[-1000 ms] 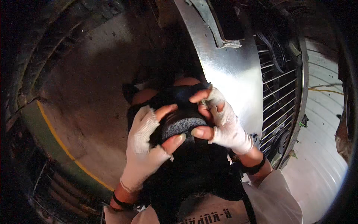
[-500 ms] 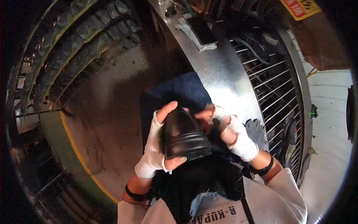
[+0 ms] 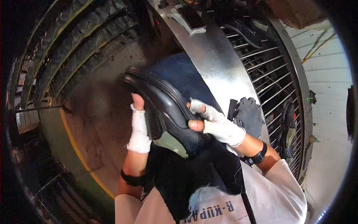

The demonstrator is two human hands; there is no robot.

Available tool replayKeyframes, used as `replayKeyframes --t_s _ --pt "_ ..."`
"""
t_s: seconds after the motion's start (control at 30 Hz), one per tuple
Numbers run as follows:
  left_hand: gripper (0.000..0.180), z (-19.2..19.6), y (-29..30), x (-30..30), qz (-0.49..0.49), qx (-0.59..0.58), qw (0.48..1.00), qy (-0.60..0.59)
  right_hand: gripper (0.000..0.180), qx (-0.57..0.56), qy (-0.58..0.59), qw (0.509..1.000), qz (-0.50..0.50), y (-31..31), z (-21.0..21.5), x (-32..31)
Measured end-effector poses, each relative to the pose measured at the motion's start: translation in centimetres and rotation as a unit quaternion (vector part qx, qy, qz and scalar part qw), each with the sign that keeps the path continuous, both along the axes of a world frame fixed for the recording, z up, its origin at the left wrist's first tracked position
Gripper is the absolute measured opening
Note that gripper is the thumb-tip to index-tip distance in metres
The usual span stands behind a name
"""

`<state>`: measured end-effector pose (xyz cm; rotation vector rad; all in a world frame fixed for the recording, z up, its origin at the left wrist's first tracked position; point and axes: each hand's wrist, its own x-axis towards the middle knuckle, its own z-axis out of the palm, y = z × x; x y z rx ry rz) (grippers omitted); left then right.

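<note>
A black leather boot [image 3: 169, 99] lies slanted across the space above my lap, its thick ridged sole edge turned up and to the right. My left hand [image 3: 140, 125], in a white fingerless glove, grips its left side; the thumb shows, while the other fingers are hidden behind the boot. On the right side, my gloved right hand [image 3: 220, 125] is closed on the boot, with thumb and fingertips pressed to the leather and the sole edge. A pale green patch [image 3: 171, 143] shows just below the boot. Dark blue cloth [image 3: 177, 65] spreads beyond it.
To the right runs a shiny metal bench [image 3: 209, 56] bearing a dark phone-like slab [image 3: 188, 16] on white cloth. Near my right wrist lies a grey ragged-edged piece [image 3: 249, 117]. Shoes [image 3: 244, 31] rest on a wire rack [image 3: 264, 72]. Loaded racks [image 3: 85, 28] stand at left.
The boot has turned so that its length slants up to the left and its sole edge shows. My right hand, blurred and apart before, now holds it. The view has shifted slightly.
</note>
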<state>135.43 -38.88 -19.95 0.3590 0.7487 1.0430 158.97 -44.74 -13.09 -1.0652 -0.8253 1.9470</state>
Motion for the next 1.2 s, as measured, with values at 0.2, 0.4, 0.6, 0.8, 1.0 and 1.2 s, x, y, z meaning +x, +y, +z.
replayKeyframes --t_s 0.2,0.4,0.6,0.8,1.0,1.2 --pt "0.102 3.7 -1.8 3.0 -0.082 0.052 0.995 -0.029 0.074 0.163 -0.115 0.978 -0.065 0.6 -0.1 -0.7" --pt "0.093 9.6 -3.9 4.8 0.017 0.164 0.982 0.088 0.092 0.314 -0.167 0.933 -0.047 2.4 4.5 -2.9" --pt "0.061 10.9 -3.7 4.5 0.114 0.274 0.899 0.323 0.075 0.242 -0.121 0.958 -0.094 1.5 -0.3 -2.5" --pt "0.07 13.7 0.3 1.9 0.039 0.355 0.868 0.346 0.083 0.077 0.012 0.996 -0.034 2.4 2.1 -3.1" --pt "0.048 15.4 2.0 0.7 -0.07 0.502 0.748 0.428 0.077 0.061 0.044 0.997 0.009 1.7 2.8 -3.3" --pt "0.042 15.2 3.4 0.7 -0.092 0.545 0.694 0.462 0.083 0.002 0.038 0.999 -0.023 1.7 1.3 -2.9"
